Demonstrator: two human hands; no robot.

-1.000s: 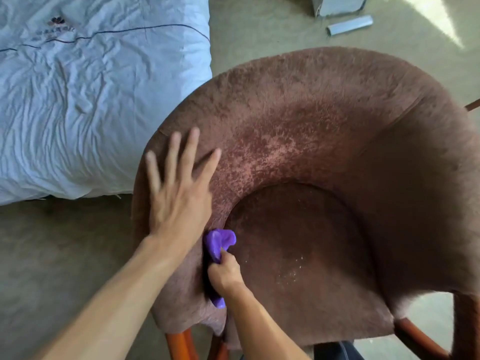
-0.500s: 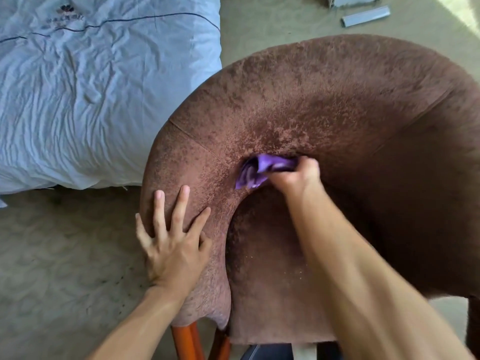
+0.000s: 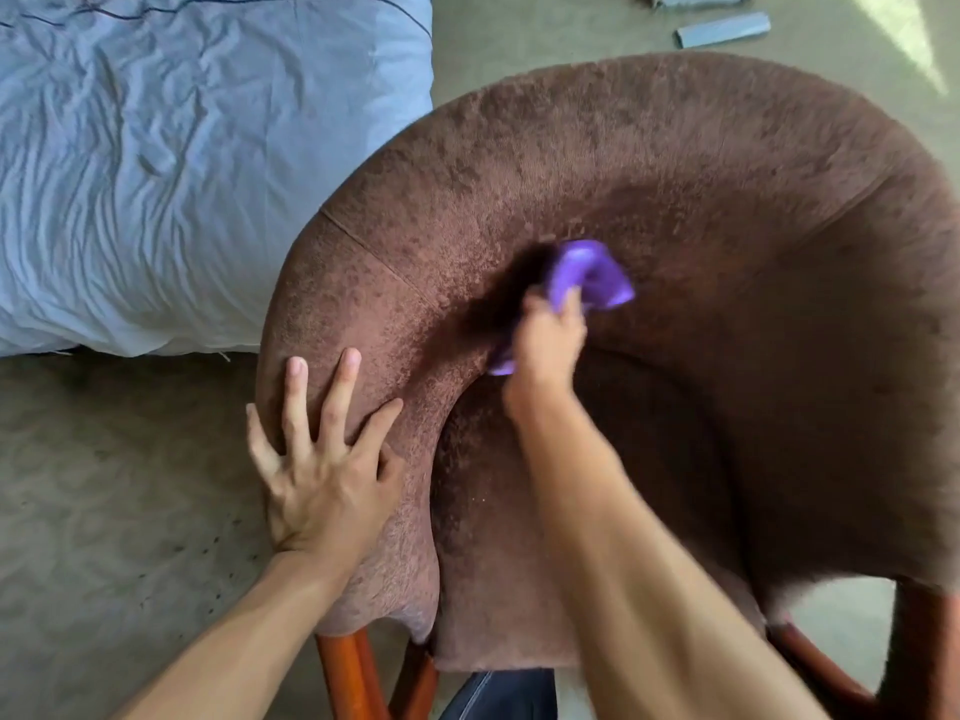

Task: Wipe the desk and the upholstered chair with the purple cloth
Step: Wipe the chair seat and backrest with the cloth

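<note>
A brown upholstered chair with a curved backrest and orange wooden legs fills the middle of the view. My right hand grips the bunched purple cloth and holds it against the inside of the backrest, just above the seat. My left hand lies flat with spread fingers on the chair's left arm. The desk is out of view.
A bed with a crumpled pale blue cover stands close to the chair's left side. Beige carpet lies below it. A grey bar and a grey box edge lie on the floor beyond the chair.
My right hand has carried the cloth from the left inner arm up along the inside of the backrest toward its middle. My left hand slid down the left arm and stays pressed there.
</note>
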